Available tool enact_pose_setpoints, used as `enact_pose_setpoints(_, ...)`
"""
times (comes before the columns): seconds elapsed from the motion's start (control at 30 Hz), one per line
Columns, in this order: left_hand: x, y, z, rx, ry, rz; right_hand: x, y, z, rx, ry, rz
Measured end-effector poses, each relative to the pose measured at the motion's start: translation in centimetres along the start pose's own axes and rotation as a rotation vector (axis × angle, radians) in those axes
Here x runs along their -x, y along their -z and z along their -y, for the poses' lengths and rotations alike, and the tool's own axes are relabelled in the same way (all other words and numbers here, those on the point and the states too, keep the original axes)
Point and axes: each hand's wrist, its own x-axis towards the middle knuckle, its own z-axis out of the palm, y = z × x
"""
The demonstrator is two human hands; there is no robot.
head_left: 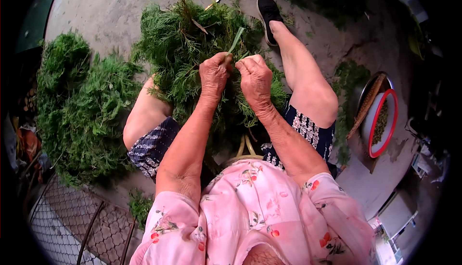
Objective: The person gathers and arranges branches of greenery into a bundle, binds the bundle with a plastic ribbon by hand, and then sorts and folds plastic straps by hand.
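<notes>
- Head view: we sit low over a heap of green feathery sprigs (192, 48) piled between our knees on the concrete floor (110, 10).
- Our left hand (214, 75) and right hand (255, 79) meet above the heap, fingers of both curled tight around a pale green strip (236, 38) that sticks up between the two fists.
- We judge the step in hand to be binding or twisting a small bunch; the next move calls for a firm pull with neither fist slackening.
- A second heap of greens (77, 106) lies to our left; a red-rimmed bowl (385, 120) sits to our right.
</notes>
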Motion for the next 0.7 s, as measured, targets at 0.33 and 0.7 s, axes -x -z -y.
enact_pose_setpoints(0.33,0.3,-1.7,0.4,0.116,-0.150,0.147,-0.7,0.9,1.5,0.207,0.014,0.175)
enact_pose_setpoints(0.7,-0.6,-1.2,0.2,0.344,0.037,0.314,-5.4,3.2,-2.4,0.018,0.246,0.135)
